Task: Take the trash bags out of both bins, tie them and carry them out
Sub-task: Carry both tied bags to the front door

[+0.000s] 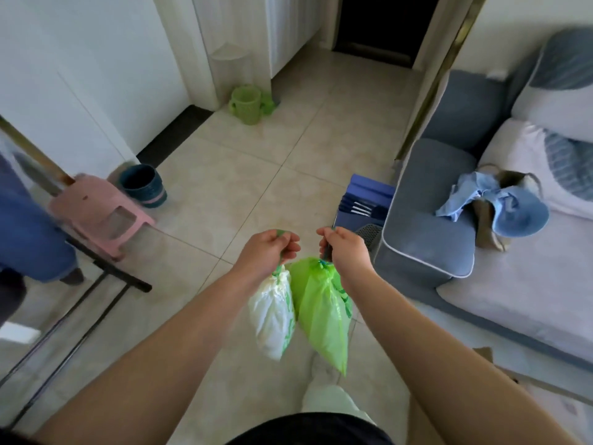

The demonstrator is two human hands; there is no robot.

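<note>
My left hand (269,248) grips the gathered top of a white trash bag (272,316) with green trim, which hangs below my fist. My right hand (345,252) grips the knotted top of a green trash bag (324,319) that hangs beside the white one, the two bags touching. Both bags dangle over the tiled floor in front of me. A green bin (245,104) stands by the far wall. By the left wall, a dark blue bin (144,186) stands beside a pink stool; no bag shows in either.
The pink stool (99,213) and a black metal rack (106,271) are on the left. A blue-grey sofa (433,220) with a blue cloth and hat fills the right. A blue box (365,200) sits by the sofa arm. A dark doorway (382,24) lies ahead.
</note>
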